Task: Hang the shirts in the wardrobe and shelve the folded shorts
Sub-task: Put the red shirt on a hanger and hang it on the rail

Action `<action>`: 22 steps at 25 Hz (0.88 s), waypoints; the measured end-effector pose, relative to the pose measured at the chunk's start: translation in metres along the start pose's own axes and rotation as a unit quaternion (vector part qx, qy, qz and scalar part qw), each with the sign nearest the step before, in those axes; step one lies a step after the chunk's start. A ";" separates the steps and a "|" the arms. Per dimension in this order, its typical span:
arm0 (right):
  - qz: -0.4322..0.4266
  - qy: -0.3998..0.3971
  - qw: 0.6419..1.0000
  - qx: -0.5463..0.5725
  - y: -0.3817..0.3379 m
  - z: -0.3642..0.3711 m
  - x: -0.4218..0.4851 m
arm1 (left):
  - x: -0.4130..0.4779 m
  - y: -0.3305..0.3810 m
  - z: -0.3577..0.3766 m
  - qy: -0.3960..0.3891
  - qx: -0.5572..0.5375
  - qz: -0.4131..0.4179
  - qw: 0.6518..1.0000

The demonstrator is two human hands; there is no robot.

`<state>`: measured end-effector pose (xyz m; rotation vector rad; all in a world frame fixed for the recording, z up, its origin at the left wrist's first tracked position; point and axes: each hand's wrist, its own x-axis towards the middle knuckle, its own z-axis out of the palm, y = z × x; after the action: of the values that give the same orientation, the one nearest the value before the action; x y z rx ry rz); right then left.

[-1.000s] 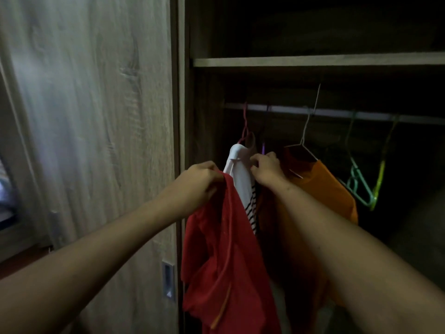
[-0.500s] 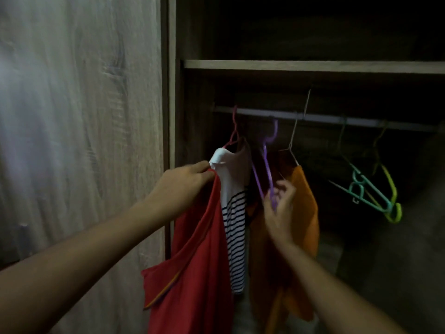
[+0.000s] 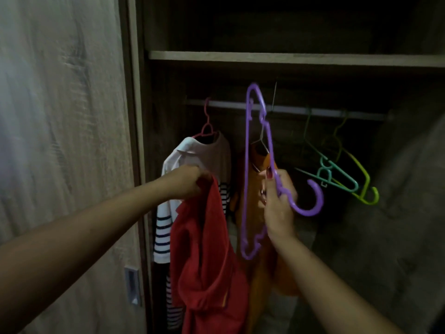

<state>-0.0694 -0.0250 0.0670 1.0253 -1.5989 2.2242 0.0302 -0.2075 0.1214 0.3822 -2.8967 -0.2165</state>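
**Hanger off the rail, red shirt waiting**

The left hand [image 3: 190, 180] is closed on a bunched fold of the red fabric shirt [image 3: 207, 256], which hangs limp in front of the open wardrobe, its lower part sagging below the frame. The right hand [image 3: 277, 201] is clenched around the neck of a purple plastic hanger [image 3: 250, 165], held clear of the pale metal rail [image 3: 313, 112] and turned on end, its hook pointing right and down. No folded shorts are in view.

On the rail hang a white shirt with dark stripes [image 3: 192, 165] on a pink hanger, an orange shirt [image 3: 255, 189] on a wire hanger, and an empty green hanger [image 3: 337, 174] tangled with an empty yellow-green hanger [image 3: 363, 186].

The likely next step is threading the hanger into the red shirt. The risks lie there: held by one bunched fold, the shirt offers no open collar, so a hanger arm may catch in a sleeve or slip past the fabric. The wardrobe is dim, and the purple hook sits near the orange shirt's wire hanger; swinging it back could snag that hanger or knock the garment off.
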 end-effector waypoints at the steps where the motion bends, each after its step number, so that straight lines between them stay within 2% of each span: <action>1: 0.005 -0.006 0.999 0.053 -0.015 0.003 0.000 | 0.001 0.003 0.001 -0.020 -0.033 -0.009 0.999; 4: -0.017 -0.054 0.990 0.130 -0.045 0.012 -0.006 | 0.002 0.020 0.000 -0.030 -0.131 0.002 0.991; 6: -0.001 -0.069 0.990 0.124 -0.044 0.014 -0.009 | 0.000 0.030 -0.003 -0.031 -0.184 -0.011 0.982; 10: 0.074 -0.099 0.992 -0.005 0.005 -0.004 -0.026 | -0.006 0.030 -0.016 0.002 -0.310 -0.069 0.948; 13: 0.082 -0.225 0.962 -0.134 0.038 -0.043 -0.030 | -0.015 0.002 -0.029 0.037 -0.374 -0.120 0.919; 16: 0.101 -0.358 0.896 -0.244 0.031 -0.064 -0.019 | -0.030 -0.023 -0.027 0.032 -0.304 -0.161 0.938; 17: 0.102 -0.396 0.868 -0.280 0.026 -0.064 -0.013 | -0.032 -0.024 -0.022 0.036 -0.249 -0.157 0.955; 19: 0.105 -0.438 0.831 -0.326 0.016 -0.055 -0.002 | -0.033 -0.012 -0.013 0.029 -0.130 -0.096 0.986; 22: 0.124 -0.402 0.842 -0.336 0.006 -0.029 0.011 | -0.033 0.016 -0.005 -0.005 -0.086 -0.015 0.996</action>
<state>-0.0927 -0.0031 0.0651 1.6642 -2.6905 1.1027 0.0583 -0.1843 0.1231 0.3939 -2.8550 -0.4694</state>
